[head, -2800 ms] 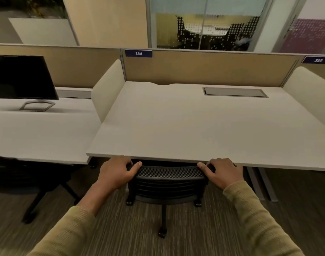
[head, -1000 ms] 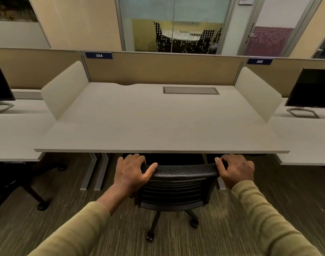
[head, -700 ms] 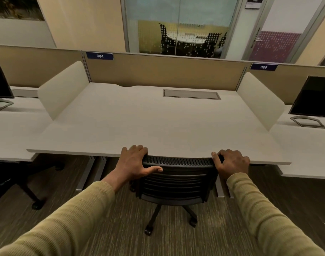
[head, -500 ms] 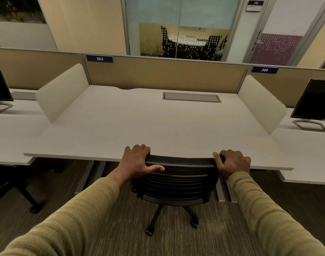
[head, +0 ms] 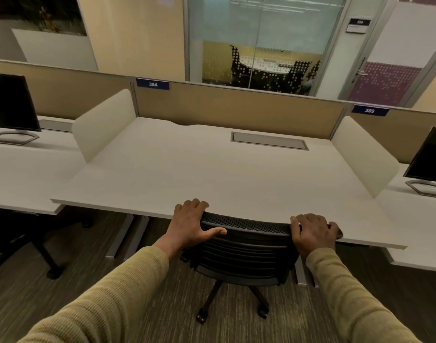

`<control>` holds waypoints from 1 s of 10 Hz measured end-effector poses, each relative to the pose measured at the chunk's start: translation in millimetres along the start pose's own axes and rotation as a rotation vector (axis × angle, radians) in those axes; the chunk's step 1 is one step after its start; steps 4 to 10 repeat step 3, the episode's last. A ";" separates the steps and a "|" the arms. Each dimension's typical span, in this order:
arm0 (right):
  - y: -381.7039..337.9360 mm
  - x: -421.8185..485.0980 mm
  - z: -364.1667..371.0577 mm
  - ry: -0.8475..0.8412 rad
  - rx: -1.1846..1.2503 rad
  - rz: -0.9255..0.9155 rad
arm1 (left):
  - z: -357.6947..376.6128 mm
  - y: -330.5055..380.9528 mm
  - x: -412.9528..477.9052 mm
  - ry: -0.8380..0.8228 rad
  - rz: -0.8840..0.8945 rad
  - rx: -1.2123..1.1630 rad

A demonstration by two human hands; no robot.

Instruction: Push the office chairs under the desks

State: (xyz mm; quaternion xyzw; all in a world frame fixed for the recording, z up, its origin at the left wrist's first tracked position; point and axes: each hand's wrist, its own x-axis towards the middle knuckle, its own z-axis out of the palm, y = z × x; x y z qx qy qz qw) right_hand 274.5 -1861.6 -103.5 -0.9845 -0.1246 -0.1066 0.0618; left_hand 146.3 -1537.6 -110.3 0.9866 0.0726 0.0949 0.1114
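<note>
Light: dim, warm indoor cast, brightest thru the glass wall at back.
Worktop: evenly lit, no glare.
Shadows: deep under worktop, floor dark.
Blur: motion smear bottom-left, on sleeve.
Edges: wide-angle bend, partitions bow.

Counted around the central desk, labelled 384: three desks in all, with one neighbouring desk to its left and one to its right. Two monitors: one left of it, one right. Two side screens. Two number plates. Two office chairs: one at its front edge, another partly visible to the left. Two hands.
</note>
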 end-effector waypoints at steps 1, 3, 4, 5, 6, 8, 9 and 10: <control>-65.7 -12.3 6.2 -0.001 0.086 -0.151 | -1.6 -44.9 -45.0 0.033 -0.132 -0.052; -217.6 -42.6 18.1 0.007 0.135 -0.388 | -12.6 -163.8 -142.4 0.026 -0.378 0.027; -217.6 -42.6 18.1 0.007 0.135 -0.388 | -12.6 -163.8 -142.4 0.026 -0.378 0.027; -217.6 -42.6 18.1 0.007 0.135 -0.388 | -12.6 -163.8 -142.4 0.026 -0.378 0.027; -217.6 -42.6 18.1 0.007 0.135 -0.388 | -12.6 -163.8 -142.4 0.026 -0.378 0.027; -217.6 -42.6 18.1 0.007 0.135 -0.388 | -12.6 -163.8 -142.4 0.026 -0.378 0.027; -217.6 -42.6 18.1 0.007 0.135 -0.388 | -12.6 -163.8 -142.4 0.026 -0.378 0.027; -217.6 -42.6 18.1 0.007 0.135 -0.388 | -12.6 -163.8 -142.4 0.026 -0.378 0.027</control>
